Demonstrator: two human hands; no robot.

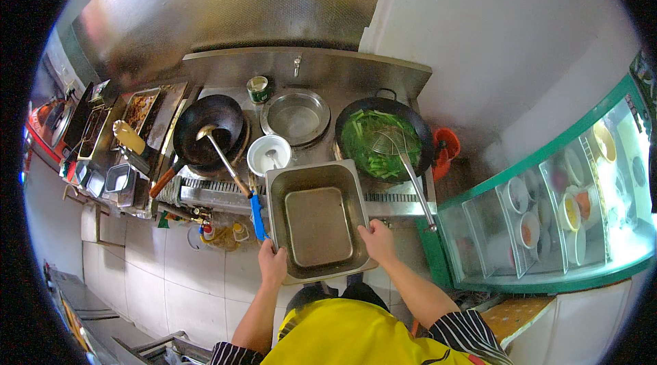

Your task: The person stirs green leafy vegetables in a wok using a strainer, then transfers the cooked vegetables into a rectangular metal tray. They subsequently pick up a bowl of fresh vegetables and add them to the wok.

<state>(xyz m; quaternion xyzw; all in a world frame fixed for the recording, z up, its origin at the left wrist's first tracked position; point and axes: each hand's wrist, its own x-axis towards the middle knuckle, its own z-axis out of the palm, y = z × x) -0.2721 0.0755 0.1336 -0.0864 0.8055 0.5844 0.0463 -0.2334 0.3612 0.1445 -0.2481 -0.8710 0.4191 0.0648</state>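
A deep rectangular stainless steel pan (318,226) is held level in front of my body, at the stove's front edge. My left hand (273,262) grips its near left rim, and my right hand (379,244) grips the right rim. Nothing lies inside the pan. Beyond its right corner, a black wok (427,159) holds green leafy vegetables (354,146) in liquid. A wire skimmer (392,141) rests in that wok, its long handle reaching over the stove's front. Left of the pan, a ladle (226,157) with a blue-wrapped handle end leans in a second wok (205,118).
Between the woks stand a white bowl (262,162) with a spoon, a round metal basin (295,118) and an open can (258,89). At right are a red plastic container (445,144) and a green-framed glass-door refrigerator (534,226). Metal trays and a fryer (95,128) line the left.
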